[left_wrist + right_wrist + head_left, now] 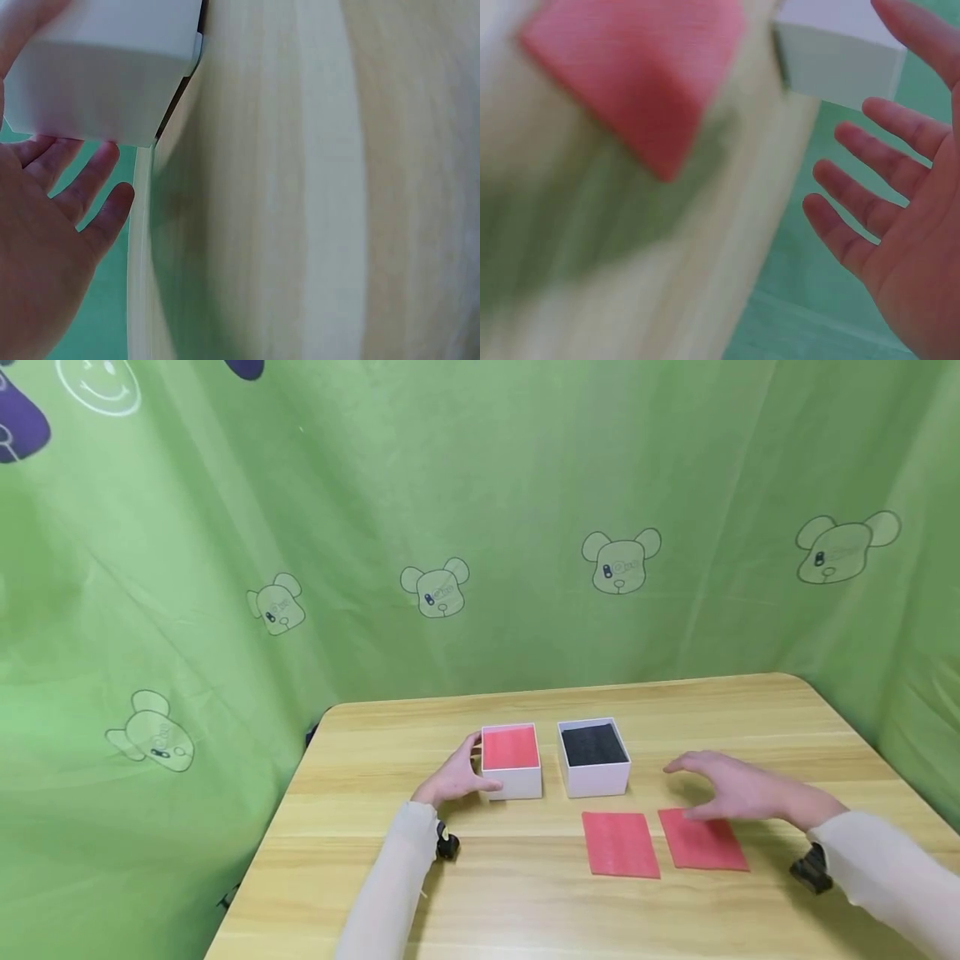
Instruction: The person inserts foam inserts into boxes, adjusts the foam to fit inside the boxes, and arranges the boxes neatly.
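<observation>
My left hand (459,774) grips a small white box (516,783) by its left side, thumb at the front face and fingertips at the far left edge. In the left wrist view its fingers meet the wall of this box (97,94). Red square sheets (511,747) fill the box near its rim. My right hand (738,787) holds nothing, its fingers spread over a flat red square (703,843) on the table. Another red square (621,845) lies just left of that one.
A second white box (597,779) with black sheets (593,745) inside stands right of the first, a narrow gap between them. Both stand on a wooden table (510,902). Behind it hangs a green curtain (525,635) printed with bear heads.
</observation>
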Available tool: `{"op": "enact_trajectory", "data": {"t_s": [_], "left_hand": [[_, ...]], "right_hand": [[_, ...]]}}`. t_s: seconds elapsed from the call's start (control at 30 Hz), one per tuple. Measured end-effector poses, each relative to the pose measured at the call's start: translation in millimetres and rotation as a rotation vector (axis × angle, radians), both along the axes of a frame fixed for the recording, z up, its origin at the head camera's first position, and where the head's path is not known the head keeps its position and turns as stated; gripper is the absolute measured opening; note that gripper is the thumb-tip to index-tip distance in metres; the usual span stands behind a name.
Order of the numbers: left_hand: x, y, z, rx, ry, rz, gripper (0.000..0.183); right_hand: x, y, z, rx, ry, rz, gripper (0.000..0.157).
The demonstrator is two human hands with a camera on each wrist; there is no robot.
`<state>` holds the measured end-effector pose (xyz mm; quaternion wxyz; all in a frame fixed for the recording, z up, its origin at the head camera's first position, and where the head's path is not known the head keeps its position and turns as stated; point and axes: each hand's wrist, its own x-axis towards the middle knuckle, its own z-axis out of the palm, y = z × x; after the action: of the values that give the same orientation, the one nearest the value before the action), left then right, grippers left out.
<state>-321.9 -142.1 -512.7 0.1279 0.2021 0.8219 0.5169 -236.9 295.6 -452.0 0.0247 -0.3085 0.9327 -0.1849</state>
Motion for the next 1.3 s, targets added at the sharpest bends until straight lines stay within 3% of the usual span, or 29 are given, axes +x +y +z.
{"op": "enact_trajectory", "data": {"t_s": [0.27, 0.5, 0.77, 1.0, 1.3], "left_hand": [[0.5, 0.0, 0.6, 0.008, -0.003, -0.002, 0.104], [-0.9, -1.3, 3.7, 0.045, -0.019, -0.003, 0.106], [-1.7, -0.3, 1.1, 0.049, -0.037, -0.024, 0.106], [-0.1, 0.7, 1.3, 0.039, -0.03, -0.015, 0.105], [-1.0, -0.3, 1.0, 0.025, -0.018, -0.003, 0.105]], "right_hand": [[19.7, 9.7, -28.7, 0.061, -0.002, 0.033, 0.084], [27.5, 9.7, -35.7, 0.102, -0.073, 0.039, 0.095], [32.0, 10.8, -43.3, 0.127, -0.078, 0.012, 0.094], [32.6, 12.1, -46.3, 0.11, 0.019, 0.029, 0.089], [27.1, 11.6, -46.7, 0.097, 0.043, 0.024, 0.083]]}}
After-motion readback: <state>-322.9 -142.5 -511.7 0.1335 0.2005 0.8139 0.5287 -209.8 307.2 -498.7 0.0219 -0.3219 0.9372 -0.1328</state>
